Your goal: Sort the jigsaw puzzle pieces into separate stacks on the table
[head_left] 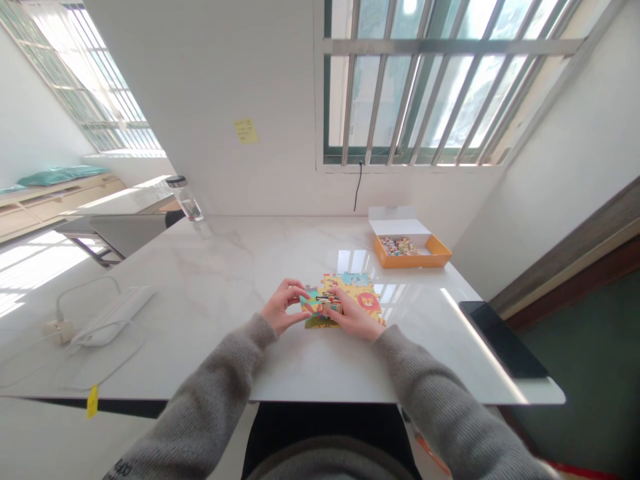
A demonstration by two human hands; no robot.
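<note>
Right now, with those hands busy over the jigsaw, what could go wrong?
1. The right hand holds a small stack of puzzle pieces; if that grip loosens, they could scatter.
2. The left hand is right at the teal side of the joined jigsaw, so a bump might shift its pieces.
3. The black tablet lies along the table's right edge; a stray elbow could perhaps knock it off.

Left hand (281,308) pinches puzzle piece (311,305); right hand (359,319) holds stack (330,301).
</note>
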